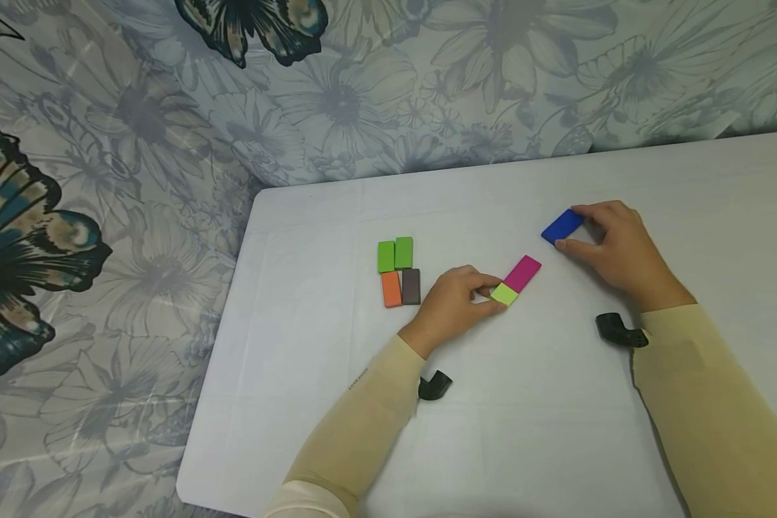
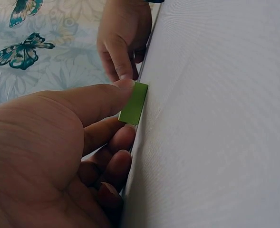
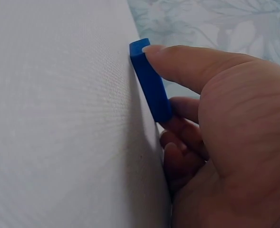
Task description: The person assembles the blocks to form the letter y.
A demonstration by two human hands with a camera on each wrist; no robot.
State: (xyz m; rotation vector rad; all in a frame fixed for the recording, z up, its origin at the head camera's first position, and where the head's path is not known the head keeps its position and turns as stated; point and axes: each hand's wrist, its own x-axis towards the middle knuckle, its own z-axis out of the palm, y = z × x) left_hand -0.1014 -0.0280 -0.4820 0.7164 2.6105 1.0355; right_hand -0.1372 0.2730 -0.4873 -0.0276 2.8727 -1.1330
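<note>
My left hand [image 1: 455, 302] pinches a small lime-green block [image 1: 504, 294] between thumb and fingers, low over the white table. A magenta block [image 1: 522, 273] lies end to end with it, on the side away from that hand. In the left wrist view only the green block [image 2: 133, 103] shows at the fingertips; the magenta one cannot be made out there. Farther right and back, a flat blue block [image 1: 562, 226] is held by its edges between the thumb and fingers of my right hand [image 1: 621, 252]. The right wrist view shows this blue block [image 3: 150, 80] close to the tabletop.
Left of my left hand lie two green blocks [image 1: 403, 253], with an orange block [image 1: 391, 289] and a dark grey block [image 1: 411, 286] just in front of them. The white table [image 1: 285, 345] ends at a floral cloth [image 1: 337, 101] behind and to the left.
</note>
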